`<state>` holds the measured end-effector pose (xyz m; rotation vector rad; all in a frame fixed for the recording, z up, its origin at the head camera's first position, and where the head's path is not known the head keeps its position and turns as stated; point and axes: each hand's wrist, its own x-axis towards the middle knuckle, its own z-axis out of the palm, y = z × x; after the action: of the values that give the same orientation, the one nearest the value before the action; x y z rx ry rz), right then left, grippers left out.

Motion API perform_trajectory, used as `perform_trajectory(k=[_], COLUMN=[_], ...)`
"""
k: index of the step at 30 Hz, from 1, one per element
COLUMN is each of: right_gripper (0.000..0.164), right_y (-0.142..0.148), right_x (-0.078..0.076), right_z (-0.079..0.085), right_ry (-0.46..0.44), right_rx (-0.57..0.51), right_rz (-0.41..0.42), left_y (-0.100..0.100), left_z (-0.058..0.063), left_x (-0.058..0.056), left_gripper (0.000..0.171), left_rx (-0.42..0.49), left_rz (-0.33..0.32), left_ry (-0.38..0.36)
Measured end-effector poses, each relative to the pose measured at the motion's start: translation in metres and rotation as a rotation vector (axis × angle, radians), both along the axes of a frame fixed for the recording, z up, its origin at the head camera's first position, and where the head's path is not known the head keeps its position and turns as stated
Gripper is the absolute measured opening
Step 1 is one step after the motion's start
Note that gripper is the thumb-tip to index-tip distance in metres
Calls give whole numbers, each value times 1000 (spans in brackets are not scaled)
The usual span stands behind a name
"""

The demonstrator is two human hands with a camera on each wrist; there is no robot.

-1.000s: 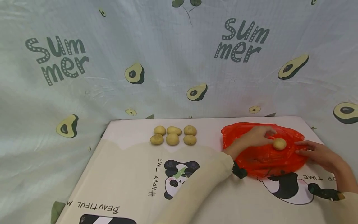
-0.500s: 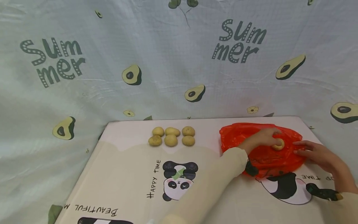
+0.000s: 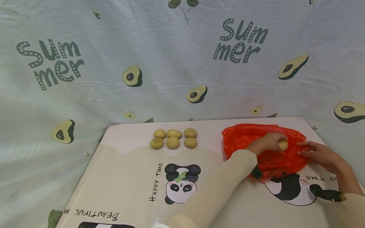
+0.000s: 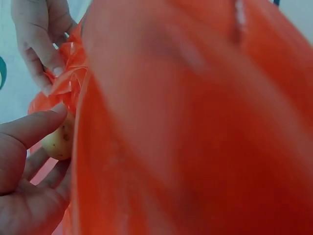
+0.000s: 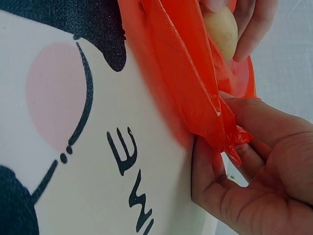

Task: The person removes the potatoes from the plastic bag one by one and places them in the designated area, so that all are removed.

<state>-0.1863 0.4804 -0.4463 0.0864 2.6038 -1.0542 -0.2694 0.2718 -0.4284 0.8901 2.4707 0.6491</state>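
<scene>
My left hand (image 3: 270,142) reaches over the red plastic bag (image 3: 242,136) and grips a potato (image 3: 283,145) between thumb and fingers. In the left wrist view the potato (image 4: 59,141) shows pale yellow with small dark specks, and red plastic fills most of the picture. At the bag's right end, my right hand (image 3: 322,155) pinches the edge of the plastic. The right wrist view shows the thumb and fingers of that hand (image 5: 264,161) around a crumpled corner of the bag (image 5: 181,73). What lies inside the bag is hidden.
Several potatoes (image 3: 172,142) lie in two rows toward the back middle of the table (image 3: 128,171). The table cover bears panda drawings and lettering. Behind the table hangs a pale curtain (image 3: 159,63) printed with avocados.
My left hand has closed further round the potato and covers more of it, its forearm shifting rightward. My right hand keeps its hold on the bag. The whole head view has drifted slightly.
</scene>
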Motion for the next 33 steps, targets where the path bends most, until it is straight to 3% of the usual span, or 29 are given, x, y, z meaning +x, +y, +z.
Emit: perform_trajectory(k=[10, 21, 33], right_gripper=[66, 70, 72], right_y=[-5, -3, -5], right_x=[0, -1, 5], right_z=[-2, -2, -2], right_ry=[-7, -12, -24], right_rx=[-8, -18, 6], right_rz=[-8, -20, -44], left_y=[-3, -5, -31], left_z=[-1, 0, 18], left_x=[4, -2, 9], left_gripper=[42, 43, 46], left_rx=[-10, -4, 86], left_rz=[17, -40, -2], left_ry=[25, 85, 130])
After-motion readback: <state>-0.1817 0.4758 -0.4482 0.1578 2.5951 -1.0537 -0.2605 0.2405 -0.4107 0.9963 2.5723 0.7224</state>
